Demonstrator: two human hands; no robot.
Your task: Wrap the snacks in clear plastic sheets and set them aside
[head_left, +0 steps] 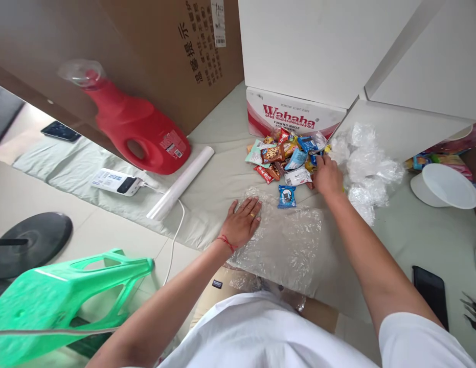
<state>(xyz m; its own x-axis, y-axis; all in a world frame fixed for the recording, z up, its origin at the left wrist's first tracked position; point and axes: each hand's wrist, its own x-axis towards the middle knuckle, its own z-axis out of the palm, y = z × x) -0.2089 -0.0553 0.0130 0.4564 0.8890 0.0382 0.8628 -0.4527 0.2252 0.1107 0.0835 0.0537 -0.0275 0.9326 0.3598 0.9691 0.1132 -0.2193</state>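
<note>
Left hand (242,221) lies flat, palm down, fingers spread and released, on the near-left edge of a clear plastic sheet (287,245) spread on the cloth-covered table (222,174); a ring shows on 1 finger and a red cord on the wrist. Right hand (327,176) reaches to the snack pile (287,156) at 12 o'clock from the sheet, fingers curled down onto the packets at the pile's right edge; cannot tell whether it grips 1. A blue packet (287,196) lies apart from the pile at its 6 o'clock, touching the sheet's far edge, between the 2 hands. Crumpled clear bags (366,168) sit just beside the right hand at 3 o'clock. A Wahaha carton (291,115) stands at 12 o'clock behind the pile, under a white box (318,46). White bowl (447,186) at far 3 o'clock. Roll of film (184,181) at 9 o'clock of the pile, a red jug (134,125) beyond it at 10 o'clock, leaning on a brown box (164,46). Power bank (115,182) with white cable at 9 o'clock of the roll. Black phone (431,294) on the table at 4 o'clock, near the right arm. Green stool (61,296) at 8 o'clock, off the table.
</note>
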